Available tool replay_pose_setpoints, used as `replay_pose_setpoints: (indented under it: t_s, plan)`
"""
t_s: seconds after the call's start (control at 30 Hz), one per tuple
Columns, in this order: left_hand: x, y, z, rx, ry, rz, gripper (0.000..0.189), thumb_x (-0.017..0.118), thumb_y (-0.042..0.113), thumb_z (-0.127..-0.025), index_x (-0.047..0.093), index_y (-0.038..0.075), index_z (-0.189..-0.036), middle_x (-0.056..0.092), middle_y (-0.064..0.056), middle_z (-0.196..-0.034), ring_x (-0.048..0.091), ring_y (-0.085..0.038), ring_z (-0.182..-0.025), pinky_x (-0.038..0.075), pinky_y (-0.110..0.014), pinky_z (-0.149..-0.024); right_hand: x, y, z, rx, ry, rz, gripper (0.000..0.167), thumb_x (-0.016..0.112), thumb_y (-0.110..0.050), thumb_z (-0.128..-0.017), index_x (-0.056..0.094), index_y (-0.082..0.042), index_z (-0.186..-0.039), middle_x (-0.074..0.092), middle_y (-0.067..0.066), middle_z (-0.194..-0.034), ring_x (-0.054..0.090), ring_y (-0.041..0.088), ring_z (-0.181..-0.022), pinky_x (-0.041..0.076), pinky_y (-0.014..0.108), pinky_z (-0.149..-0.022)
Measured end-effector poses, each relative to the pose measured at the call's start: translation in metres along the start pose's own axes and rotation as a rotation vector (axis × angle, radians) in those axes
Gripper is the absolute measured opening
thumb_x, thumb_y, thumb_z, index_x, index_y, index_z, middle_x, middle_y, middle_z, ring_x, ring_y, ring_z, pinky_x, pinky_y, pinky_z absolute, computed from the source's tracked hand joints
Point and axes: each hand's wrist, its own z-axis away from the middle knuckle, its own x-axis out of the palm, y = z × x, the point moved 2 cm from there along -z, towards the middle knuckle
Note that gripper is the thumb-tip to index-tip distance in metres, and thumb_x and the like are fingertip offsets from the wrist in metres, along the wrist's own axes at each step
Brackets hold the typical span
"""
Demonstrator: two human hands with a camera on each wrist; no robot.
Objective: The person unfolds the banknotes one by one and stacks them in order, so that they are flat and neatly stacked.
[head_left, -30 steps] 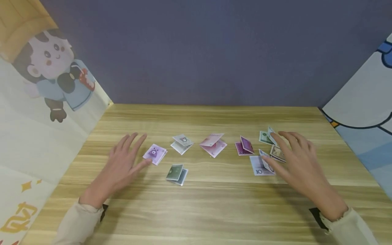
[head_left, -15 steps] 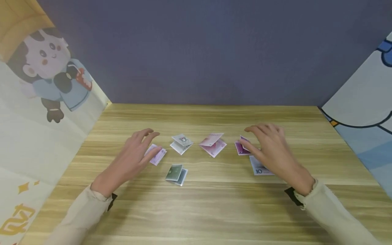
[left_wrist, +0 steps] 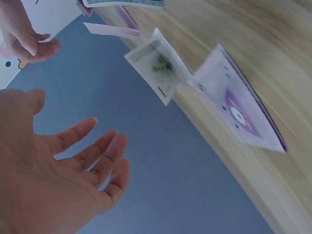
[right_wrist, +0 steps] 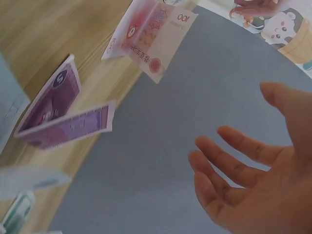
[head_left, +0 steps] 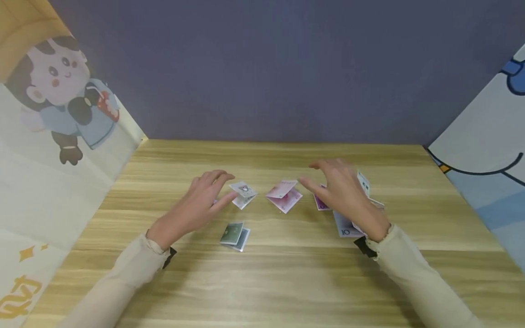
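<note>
Several small folded banknotes stand half-open on the wooden table. My left hand (head_left: 198,200), fingers loosely bent and holding nothing, hovers by a grey-white note (head_left: 244,199), its fingertips overlapping that note's left edge. A pale purple note (left_wrist: 236,109) lies under this hand, almost hidden in the head view. My right hand (head_left: 338,189) is also relaxed and holds nothing. Its thumb reaches toward a pink 100 note (head_left: 290,200) in the middle. Below its palm is a magenta 5 note (right_wrist: 63,117), partly covered. A blue-grey 10 note (head_left: 343,225) shows beneath the right wrist.
A dark green folded note (head_left: 232,233) lies nearer the front, left of the middle. Behind the right wrist stands a pale green note (head_left: 363,182). A dark grey-blue panel (head_left: 262,73) rises at the table's (head_left: 279,282) back edge, with cartoon-printed walls on both sides.
Both hands have moved inward above the table, the left one rightward off the pale purple note, the right one leftward from the right-hand notes. The notes stay in place.
</note>
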Motion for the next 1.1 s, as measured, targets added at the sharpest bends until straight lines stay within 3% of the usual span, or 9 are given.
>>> replay_pose_setpoints:
  t_s: [0.3,0.5,0.77,0.97,1.1]
  plan:
    - [0.018,0.010,-0.027,0.052,-0.058,0.102,0.052,0.053,0.044,-0.102,0.053,0.004,-0.136,0.054,-0.012,-0.136,0.046,-0.030,-0.131,0.034,-0.050,-0.112,0.026,-0.002,-0.021,0.119,-0.155,-0.092,0.053,0.064,-0.045,-0.096,0.062,-0.002,-0.126,0.066,0.017,-0.124,0.064,0.034,-0.108,0.053,0.050,-0.085]
    - [0.028,0.012,-0.046,0.028,-0.110,0.207,0.046,0.054,0.033,-0.104,0.052,0.001,-0.136,0.054,-0.014,-0.137,0.056,-0.031,-0.121,0.047,-0.043,-0.101,0.042,-0.004,-0.034,0.146,-0.190,-0.123,0.044,0.067,-0.032,-0.095,0.062,0.002,-0.124,0.066,0.021,-0.121,0.066,0.036,-0.104,0.055,0.047,-0.084]
    - [0.048,0.016,-0.072,-0.042,-0.222,0.353,0.045,0.057,0.024,-0.102,0.049,-0.003,-0.137,0.055,-0.022,-0.135,0.059,-0.035,-0.115,0.051,-0.044,-0.096,0.058,-0.003,-0.037,0.147,-0.269,-0.122,0.037,0.071,-0.021,-0.093,0.064,0.004,-0.119,0.068,0.022,-0.112,0.067,0.033,-0.099,0.057,0.043,-0.079]
    - [0.063,0.024,-0.085,-0.110,-0.269,0.342,0.046,0.060,0.022,-0.100,0.049,-0.003,-0.137,0.059,-0.024,-0.128,0.058,-0.034,-0.117,0.050,-0.045,-0.097,0.066,-0.003,-0.031,0.195,-0.358,-0.125,0.038,0.071,-0.015,-0.092,0.061,0.002,-0.124,0.066,0.022,-0.115,0.065,0.027,-0.087,0.056,0.036,-0.071]
    - [0.067,0.031,-0.088,-0.174,-0.328,0.353,0.053,0.057,0.028,-0.101,0.043,-0.002,-0.143,0.059,-0.024,-0.127,0.059,-0.033,-0.114,0.051,-0.045,-0.095,0.073,-0.003,-0.028,0.188,-0.401,-0.098,0.043,0.072,-0.012,-0.090,0.059,0.002,-0.128,0.065,0.022,-0.118,0.064,0.027,-0.094,0.056,0.039,-0.077]
